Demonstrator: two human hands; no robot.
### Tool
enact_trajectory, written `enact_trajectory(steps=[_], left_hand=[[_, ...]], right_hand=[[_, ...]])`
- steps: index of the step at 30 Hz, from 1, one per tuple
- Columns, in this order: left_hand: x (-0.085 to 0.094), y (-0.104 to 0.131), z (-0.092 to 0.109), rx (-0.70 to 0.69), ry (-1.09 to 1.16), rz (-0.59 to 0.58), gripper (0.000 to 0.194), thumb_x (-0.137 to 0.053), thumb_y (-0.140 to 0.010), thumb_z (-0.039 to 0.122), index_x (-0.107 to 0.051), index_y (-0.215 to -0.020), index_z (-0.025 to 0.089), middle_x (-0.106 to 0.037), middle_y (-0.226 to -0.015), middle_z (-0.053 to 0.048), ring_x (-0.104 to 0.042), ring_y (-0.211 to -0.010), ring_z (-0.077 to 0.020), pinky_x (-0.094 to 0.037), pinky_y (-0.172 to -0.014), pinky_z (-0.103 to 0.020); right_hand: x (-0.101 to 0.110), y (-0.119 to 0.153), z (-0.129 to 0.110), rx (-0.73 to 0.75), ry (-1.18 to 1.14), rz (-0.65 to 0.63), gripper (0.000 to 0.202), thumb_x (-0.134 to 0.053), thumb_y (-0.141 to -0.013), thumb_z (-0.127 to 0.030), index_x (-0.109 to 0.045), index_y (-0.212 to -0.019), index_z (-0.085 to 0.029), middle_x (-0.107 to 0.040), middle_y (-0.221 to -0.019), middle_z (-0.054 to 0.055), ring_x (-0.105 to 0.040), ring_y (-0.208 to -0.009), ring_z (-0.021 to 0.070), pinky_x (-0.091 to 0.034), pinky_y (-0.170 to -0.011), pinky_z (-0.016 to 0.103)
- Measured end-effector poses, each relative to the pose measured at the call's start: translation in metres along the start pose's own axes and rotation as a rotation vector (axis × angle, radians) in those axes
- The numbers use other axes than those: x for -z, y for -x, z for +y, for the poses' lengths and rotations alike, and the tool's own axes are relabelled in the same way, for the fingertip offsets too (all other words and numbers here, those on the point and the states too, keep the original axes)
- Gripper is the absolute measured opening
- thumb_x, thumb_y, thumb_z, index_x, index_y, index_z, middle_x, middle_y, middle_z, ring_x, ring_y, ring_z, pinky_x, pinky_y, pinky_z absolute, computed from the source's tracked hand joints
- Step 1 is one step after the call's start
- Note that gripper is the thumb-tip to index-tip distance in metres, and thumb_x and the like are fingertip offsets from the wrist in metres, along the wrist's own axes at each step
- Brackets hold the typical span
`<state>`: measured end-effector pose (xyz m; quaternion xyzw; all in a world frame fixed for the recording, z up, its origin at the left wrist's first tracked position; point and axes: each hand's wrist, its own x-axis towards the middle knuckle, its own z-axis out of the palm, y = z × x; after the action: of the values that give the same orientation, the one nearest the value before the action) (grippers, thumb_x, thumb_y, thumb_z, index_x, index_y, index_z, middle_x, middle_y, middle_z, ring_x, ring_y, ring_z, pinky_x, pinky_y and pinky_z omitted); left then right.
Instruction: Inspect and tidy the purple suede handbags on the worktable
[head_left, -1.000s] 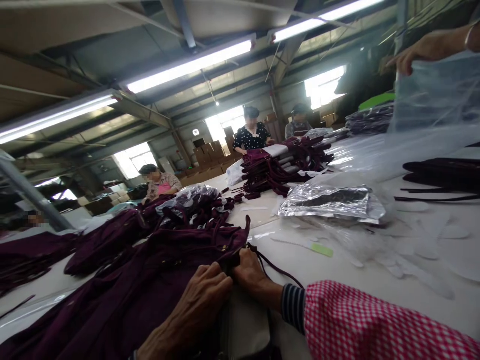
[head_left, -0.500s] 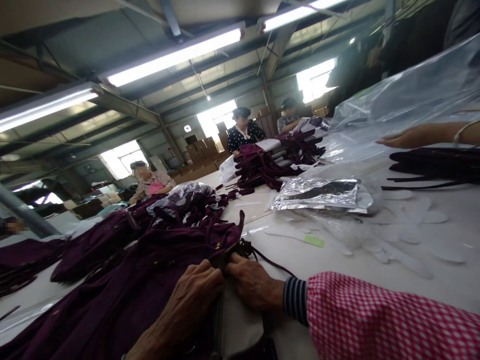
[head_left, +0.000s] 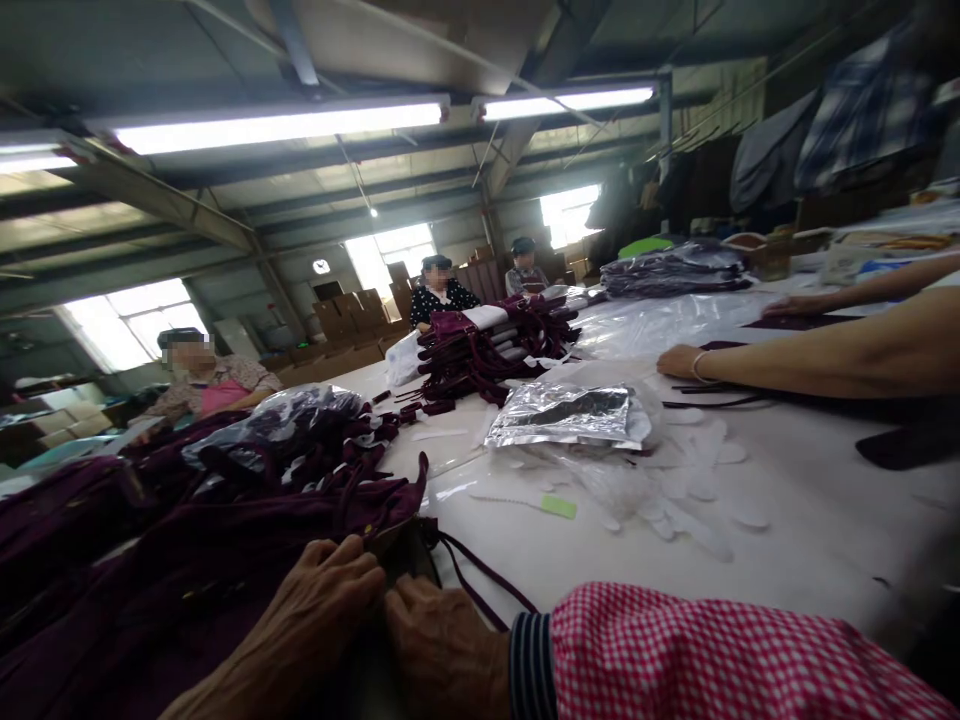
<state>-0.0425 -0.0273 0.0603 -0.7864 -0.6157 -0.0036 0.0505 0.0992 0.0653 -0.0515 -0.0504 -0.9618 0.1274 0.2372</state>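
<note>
Handling the edge of the purple bag [head_left: 202, 550] on the table [head_left: 502, 545] seems your step; left hand [head_left: 326, 585] and right hand [head_left: 435, 625] curl there, fingertips hidden, so either grip's closure can't be told. Next probably calls for steadying that edge.

A: Can you read any text or number here?
B: No, I can read none. Far away, left of the middle, there hangs a round clock [head_left: 321, 267], but its numbers are too small to tell.
A: And the small green slip [head_left: 558, 507] on the table [head_left: 810, 540]?
B: It lies nearer, yet I cannot make out any writing. The silver packet [head_left: 568, 415] just beyond is also unreadable.
</note>
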Motion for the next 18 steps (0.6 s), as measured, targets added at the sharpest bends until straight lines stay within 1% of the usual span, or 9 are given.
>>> enact_trajectory(steps=[1,3,6,8,10,13,15,16,18], left_hand=[[-0.005,-0.005,-0.002,-0.001,-0.030,-0.018,0.014,-0.056,-0.094,0.017,-0.065,-0.086,0.024,-0.066,-0.089,0.000,-0.054,-0.086,-0.0190,-0.038,-0.085,-0.032],[-0.017,-0.015,-0.006,-0.012,-0.102,-0.037,0.017,-0.057,-0.090,0.007,-0.065,-0.086,0.022,-0.067,-0.092,-0.001,-0.054,-0.094,-0.0210,-0.034,-0.093,-0.037],[-0.030,-0.022,-0.014,-0.015,-0.175,0.005,0.026,-0.052,-0.088,-0.002,-0.064,-0.085,0.021,-0.067,-0.093,-0.001,-0.053,-0.102,-0.0229,-0.028,-0.100,-0.044],[-0.035,-0.018,-0.019,0.041,-0.156,0.033,0.023,-0.053,-0.089,0.000,-0.063,-0.085,0.020,-0.066,-0.093,-0.001,-0.054,-0.099,-0.0226,-0.033,-0.093,-0.042],[-0.039,-0.010,-0.022,0.137,-0.101,0.049,0.020,-0.054,-0.090,0.004,-0.062,-0.086,0.021,-0.066,-0.093,-0.001,-0.055,-0.094,-0.0217,-0.036,-0.082,-0.037],[-0.045,0.001,-0.021,0.242,-0.009,0.119,0.023,-0.046,-0.095,0.011,-0.062,-0.084,0.022,-0.067,-0.089,-0.001,-0.057,-0.090,-0.0201,-0.040,-0.074,-0.031],[-0.050,0.004,-0.021,0.235,0.050,0.179,0.028,-0.041,-0.099,0.015,-0.063,-0.082,0.023,-0.067,-0.086,-0.001,-0.058,-0.088,-0.0192,-0.043,-0.074,-0.029],[-0.052,0.003,-0.022,0.217,0.074,0.201,0.030,-0.040,-0.099,0.017,-0.062,-0.080,0.023,-0.067,-0.085,-0.001,-0.058,-0.085,-0.0188,-0.044,-0.074,-0.028],[-0.058,0.002,-0.025,0.189,0.106,0.224,0.029,-0.042,-0.098,0.019,-0.062,-0.079,0.024,-0.067,-0.083,0.000,-0.058,-0.083,-0.0185,-0.045,-0.076,-0.028]], right_hand=[[0.000,0.002,-0.001,0.021,0.006,0.012,0.045,-0.068,-0.076,-0.034,-0.053,-0.112,-0.011,-0.064,-0.107,0.012,-0.064,-0.087,0.0268,-0.057,-0.063,0.036],[-0.002,0.005,-0.002,0.060,0.032,0.025,0.039,-0.065,-0.082,-0.033,-0.053,-0.114,-0.013,-0.065,-0.108,0.012,-0.065,-0.086,0.0262,-0.056,-0.060,0.034],[-0.004,0.007,-0.004,0.057,0.095,0.008,0.028,-0.063,-0.085,-0.030,-0.055,-0.108,-0.015,-0.065,-0.101,0.010,-0.067,-0.081,0.0248,-0.052,-0.052,0.031],[-0.006,0.006,-0.004,0.057,0.132,-0.014,0.025,-0.065,-0.083,-0.028,-0.055,-0.102,-0.016,-0.065,-0.097,0.009,-0.066,-0.079,0.0239,-0.049,-0.049,0.029],[-0.007,0.005,-0.003,0.074,0.138,-0.024,0.025,-0.067,-0.082,-0.028,-0.056,-0.100,-0.016,-0.064,-0.095,0.007,-0.066,-0.079,0.0224,-0.047,-0.049,0.028],[-0.004,0.007,0.002,0.098,0.120,-0.056,0.024,-0.069,-0.084,-0.031,-0.058,-0.100,-0.016,-0.065,-0.097,0.005,-0.065,-0.079,0.0207,-0.047,-0.053,0.028],[0.008,0.014,0.008,0.115,0.061,-0.096,0.023,-0.067,-0.089,-0.035,-0.060,-0.103,-0.018,-0.066,-0.103,0.005,-0.065,-0.084,0.0194,-0.049,-0.058,0.026],[0.017,0.019,0.011,0.123,0.011,-0.112,0.022,-0.066,-0.091,-0.035,-0.061,-0.104,-0.019,-0.066,-0.107,0.004,-0.065,-0.088,0.0183,-0.050,-0.062,0.024],[0.045,0.034,0.018,0.105,-0.092,-0.112,0.016,-0.065,-0.092,-0.030,-0.062,-0.106,-0.022,-0.066,-0.114,0.002,-0.065,-0.096,0.0160,-0.051,-0.073,0.021]])
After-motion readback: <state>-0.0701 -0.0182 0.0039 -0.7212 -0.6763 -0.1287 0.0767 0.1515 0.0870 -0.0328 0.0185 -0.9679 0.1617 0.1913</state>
